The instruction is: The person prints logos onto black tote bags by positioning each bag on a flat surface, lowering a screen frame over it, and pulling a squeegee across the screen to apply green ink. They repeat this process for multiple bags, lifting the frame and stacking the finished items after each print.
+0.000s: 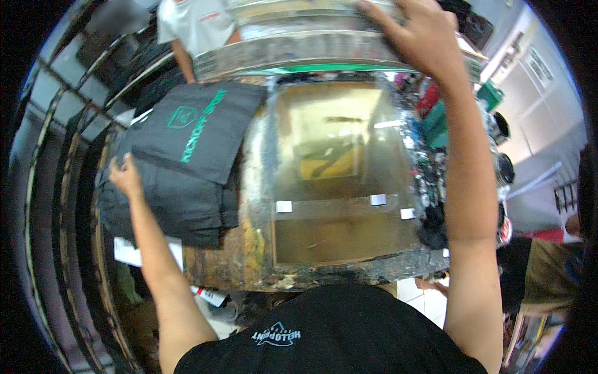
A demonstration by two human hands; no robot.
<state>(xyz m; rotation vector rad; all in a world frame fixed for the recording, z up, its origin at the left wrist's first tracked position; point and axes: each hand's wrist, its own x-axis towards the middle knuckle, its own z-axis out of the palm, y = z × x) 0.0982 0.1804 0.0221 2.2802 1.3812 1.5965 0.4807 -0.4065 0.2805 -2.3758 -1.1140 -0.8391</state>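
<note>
My right hand (414,34) is raised at the top of the view and grips the edge of a lifted screen-printing frame (293,53). Under the frame lies a flat, ink-stained printing platen (330,187) with a yellowish surface and small white tape pieces. My left hand (126,176) rests on the left edge of a stack of folded black garments (180,187). The top garment (199,128) shows a green printed design.
A person in a white shirt (196,22) stands beyond the frame at the top left. Metal rails (68,187) curve along the left. White paper tags (134,252) lie below the stack. Cluttered items (436,124) sit right of the platen.
</note>
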